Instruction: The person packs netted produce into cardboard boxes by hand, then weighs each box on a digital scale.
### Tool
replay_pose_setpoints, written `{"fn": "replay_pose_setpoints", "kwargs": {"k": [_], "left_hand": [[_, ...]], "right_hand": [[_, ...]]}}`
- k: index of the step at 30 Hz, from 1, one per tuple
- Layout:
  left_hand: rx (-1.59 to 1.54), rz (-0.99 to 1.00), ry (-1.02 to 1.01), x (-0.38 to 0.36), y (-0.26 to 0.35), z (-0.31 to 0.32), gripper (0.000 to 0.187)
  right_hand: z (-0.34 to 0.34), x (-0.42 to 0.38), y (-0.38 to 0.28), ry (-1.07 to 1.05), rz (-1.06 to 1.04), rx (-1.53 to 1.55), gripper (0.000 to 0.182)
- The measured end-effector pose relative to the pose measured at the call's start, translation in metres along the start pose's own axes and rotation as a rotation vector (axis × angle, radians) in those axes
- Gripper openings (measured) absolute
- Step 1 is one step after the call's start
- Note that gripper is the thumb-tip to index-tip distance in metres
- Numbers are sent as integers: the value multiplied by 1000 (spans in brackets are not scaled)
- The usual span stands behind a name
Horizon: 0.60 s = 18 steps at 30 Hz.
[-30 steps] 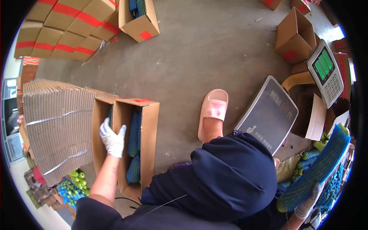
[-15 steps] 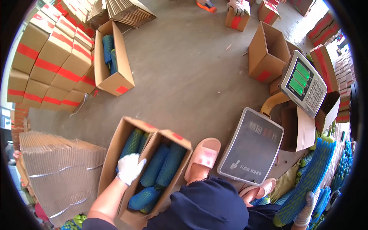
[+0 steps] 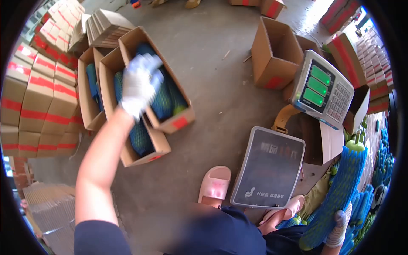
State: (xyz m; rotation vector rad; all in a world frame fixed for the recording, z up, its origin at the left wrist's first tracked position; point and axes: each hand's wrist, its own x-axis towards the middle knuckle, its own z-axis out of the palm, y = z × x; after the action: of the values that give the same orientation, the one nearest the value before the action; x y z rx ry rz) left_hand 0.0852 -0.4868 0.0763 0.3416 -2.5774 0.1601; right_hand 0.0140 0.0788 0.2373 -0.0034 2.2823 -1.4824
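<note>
My left hand (image 3: 141, 83), in a white glove and smeared by motion, is over the inner walls of two narrow cartons, the middle carton (image 3: 159, 142) and the right carton (image 3: 187, 117). Its fingers are too blurred to read. Blue-netted long green gourds (image 3: 160, 104) lie inside these cartons. At the lower right, my gloved right hand (image 3: 339, 229) is wrapped round a long green gourd (image 3: 333, 199) in a blue net sleeve. The gourd's pale stem end points up and away.
Left of these stands another carton (image 3: 91, 119) with netted gourds. Taped boxes (image 3: 40, 97) are stacked at the left. A platform scale (image 3: 270, 170) with a lit display (image 3: 318, 87) is at my right, near an open carton (image 3: 272, 63). Flattened cardboard (image 3: 53, 208) lies lower left.
The two gourd-filled cartons by my feet have moved forward, beside the far carton, with my left arm reaching out along them. My right hand keeps its hold on the netted gourd.
</note>
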Motion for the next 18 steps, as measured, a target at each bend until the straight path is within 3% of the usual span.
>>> {"fn": "replay_pose_setpoints", "kwargs": {"k": [4,6,8,11,12,13,14,15,16,17,18], "left_hand": [[-127,440,-590,-94,103,9,41],[-110,432,-874,-130,100,25,40],[424,721,-739,-187,64,69,37],[455,820,-702,-174,37,67,40],[353,725,-602,-176,13,94,40],[315,388,-990,-138,16,105,41],[58,-86,-1110,-92,11,99,46],[108,144,-510,-137,-49,141,43],[575,231,-753,-97,-33,109,39],[548,-65,-750,-66,-25,103,40],[478,-160,-675,-29,3,78,41]], "right_hand": [[-2,-5,-4,100,-16,35,85],[-15,0,4,66,21,85,89],[-24,-1,2,112,22,74,90],[-25,3,5,103,60,82,91],[-25,5,6,98,66,82,91],[-28,7,7,98,71,79,92],[-32,7,7,108,76,72,92],[-36,7,7,125,138,107,96],[-41,8,8,145,202,149,100],[-43,9,11,176,181,160,100],[-46,11,12,183,192,169,100]]}}
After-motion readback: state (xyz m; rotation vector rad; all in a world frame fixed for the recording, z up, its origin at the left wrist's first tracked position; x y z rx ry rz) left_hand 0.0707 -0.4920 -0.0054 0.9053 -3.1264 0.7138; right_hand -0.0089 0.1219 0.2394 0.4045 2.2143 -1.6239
